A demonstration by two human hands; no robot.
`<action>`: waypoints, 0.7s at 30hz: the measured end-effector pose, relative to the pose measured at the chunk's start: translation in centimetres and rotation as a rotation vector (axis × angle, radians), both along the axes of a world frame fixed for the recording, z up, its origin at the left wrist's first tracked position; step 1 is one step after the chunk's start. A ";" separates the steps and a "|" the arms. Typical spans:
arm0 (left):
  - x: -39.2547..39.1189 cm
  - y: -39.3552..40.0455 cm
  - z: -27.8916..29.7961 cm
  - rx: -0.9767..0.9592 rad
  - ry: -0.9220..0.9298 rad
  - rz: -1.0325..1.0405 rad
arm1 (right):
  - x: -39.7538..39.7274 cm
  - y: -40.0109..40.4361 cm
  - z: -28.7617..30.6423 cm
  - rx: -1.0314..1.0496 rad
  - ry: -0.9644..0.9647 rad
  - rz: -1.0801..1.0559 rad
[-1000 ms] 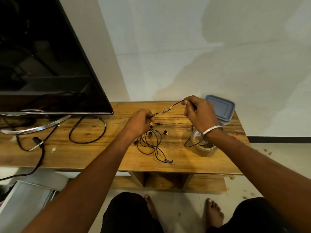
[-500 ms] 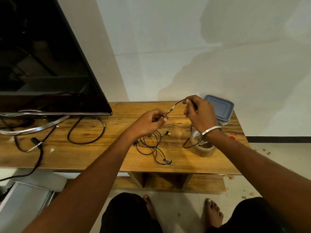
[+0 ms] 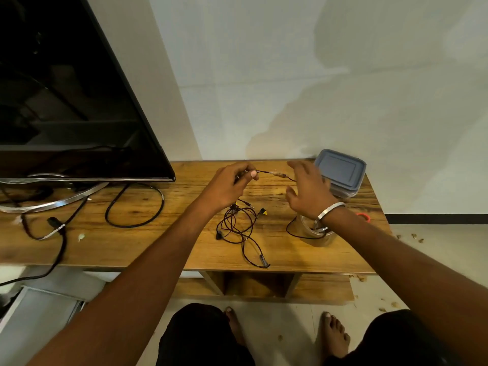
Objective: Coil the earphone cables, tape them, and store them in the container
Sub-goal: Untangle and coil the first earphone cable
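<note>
One earphone cable [image 3: 265, 172] pinched by left hand [image 3: 227, 186]; right hand [image 3: 307, 192] spread beside it

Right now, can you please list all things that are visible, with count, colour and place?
earphone cables: tangled bundle, black, table middle
container: one, grey lid on, table back right
tape roll: one, brownish clear, under right wrist
ring: one, red, table right edge
television: one, black, table left
thick cable: one, black, beside television
table: one, wooden
left hand: pinches one cable end
right hand: fingers spread, beside that cable
bangle: one, silver, right wrist
feet: two, bare, floor
</note>
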State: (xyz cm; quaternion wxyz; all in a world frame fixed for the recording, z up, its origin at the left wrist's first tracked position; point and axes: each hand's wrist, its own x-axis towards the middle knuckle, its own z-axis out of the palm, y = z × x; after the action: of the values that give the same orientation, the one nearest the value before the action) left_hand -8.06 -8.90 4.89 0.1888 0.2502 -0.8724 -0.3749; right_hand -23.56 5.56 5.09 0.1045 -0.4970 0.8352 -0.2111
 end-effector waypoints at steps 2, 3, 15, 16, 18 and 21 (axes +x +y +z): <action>-0.3 0.4 0.3 -0.007 0.019 -0.031 | 1.0 -0.6 0.7 -0.089 -0.001 0.136; -0.4 0.6 0.5 -0.004 0.032 -0.047 | 1.4 -1.0 0.9 -0.111 0.012 0.182; 0.0 0.3 -0.3 0.045 -0.069 -0.050 | 1.0 -2.1 2.0 -0.440 0.045 0.099; 0.2 0.1 -0.7 0.027 -0.088 -0.057 | 0.9 -2.0 2.2 -0.473 0.013 0.074; 0.5 -0.1 -1.3 0.012 -0.111 -0.045 | 0.7 -1.9 2.6 -0.501 -0.053 0.040; 1.0 -0.3 -2.0 -0.024 -0.123 0.042 | 0.5 -1.8 2.6 -0.515 -0.085 0.026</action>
State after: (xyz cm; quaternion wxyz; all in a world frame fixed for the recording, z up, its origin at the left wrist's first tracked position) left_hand -7.11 -9.18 2.87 0.1459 0.2887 -0.8814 -0.3443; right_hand -23.09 3.80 7.73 0.0124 -0.5086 0.7424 -0.4360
